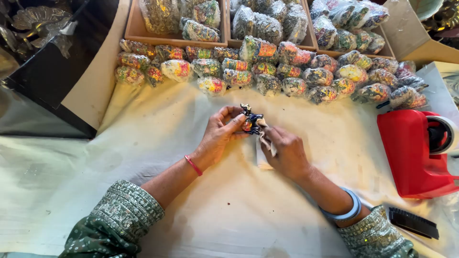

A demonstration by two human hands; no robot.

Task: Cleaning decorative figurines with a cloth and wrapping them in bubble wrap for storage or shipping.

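Note:
A small painted figurine (250, 120), dark blue with red and gold, is held over the middle of the cloth-covered table. My left hand (217, 136) grips it from the left with thumb and fingers. Close beside it on the right, my right hand (286, 152) holds a white cloth or paper piece (264, 143) pressed against the figurine's lower right side. A red thread sits on my left wrist and a blue bangle on my right wrist.
Several wrapped colourful figurines (267, 71) lie in rows at the back of the cream cloth (143, 157). Wooden trays (134, 28) behind them hold more wrapped pieces. A red tape dispenser (413, 153) stands at the right, with a black brush (412, 222) below it. Metal ornaments (33, 24) sit far left.

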